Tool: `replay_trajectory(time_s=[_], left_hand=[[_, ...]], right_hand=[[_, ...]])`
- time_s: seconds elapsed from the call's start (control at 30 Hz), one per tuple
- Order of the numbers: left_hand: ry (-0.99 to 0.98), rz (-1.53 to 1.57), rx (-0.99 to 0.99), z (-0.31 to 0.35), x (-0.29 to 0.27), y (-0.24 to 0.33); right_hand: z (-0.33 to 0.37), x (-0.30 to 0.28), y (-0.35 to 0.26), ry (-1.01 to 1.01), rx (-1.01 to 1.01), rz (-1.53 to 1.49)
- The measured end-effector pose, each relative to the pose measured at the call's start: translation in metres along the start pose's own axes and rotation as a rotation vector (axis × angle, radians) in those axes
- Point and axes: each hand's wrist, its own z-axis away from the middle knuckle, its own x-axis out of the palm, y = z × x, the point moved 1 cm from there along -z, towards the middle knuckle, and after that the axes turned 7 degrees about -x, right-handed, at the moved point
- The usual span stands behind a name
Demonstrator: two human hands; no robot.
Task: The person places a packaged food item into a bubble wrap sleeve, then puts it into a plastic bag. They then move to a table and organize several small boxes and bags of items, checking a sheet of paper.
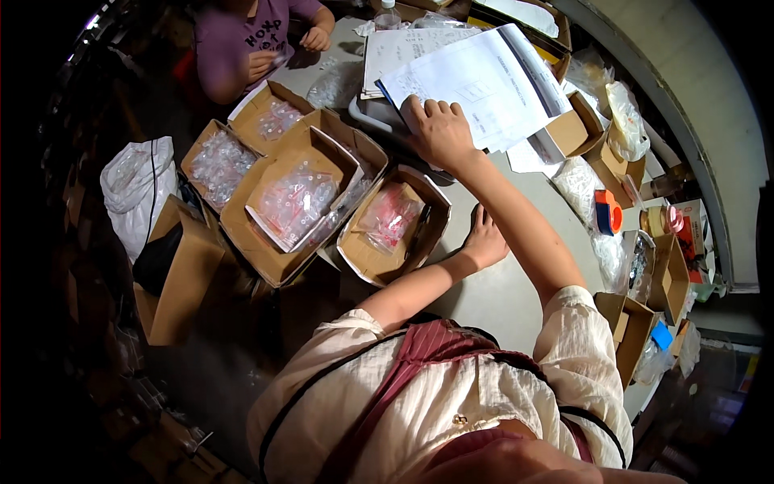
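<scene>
- One right hand (443, 135), mine, half-curled on printed sheets (484, 85), 12 o'clock; grip unclear.
- My left hand (486, 244) flat on table (522, 282), seemingly empty.
- Likely consulting them; turning calls for an edge pinch.

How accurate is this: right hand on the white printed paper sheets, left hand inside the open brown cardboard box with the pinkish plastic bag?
One part is wrong: the head view shows the left hand on the pale grey tabletop, beside the open brown cardboard box, not inside it. The right hand is on the white printed paper sheets, as you said.
</scene>
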Motion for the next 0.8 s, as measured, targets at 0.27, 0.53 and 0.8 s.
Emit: replay_trajectory(time_s=[0.27,0.53,0.8], left_hand=[[-0.182,0.101,-0.075,-0.005,-0.017,0.004],[-0.330,0.174,-0.145,-0.009,-0.037,0.014],[-0.363,0.223,-0.170,-0.008,-0.042,0.016]], right_hand=[[0.002,-0.003,0.000,0.013,0.013,-0.018],[0.004,0.000,-0.001,-0.014,0.014,0.003],[0.003,-0.001,-0.002,-0.051,0.028,-0.017]])
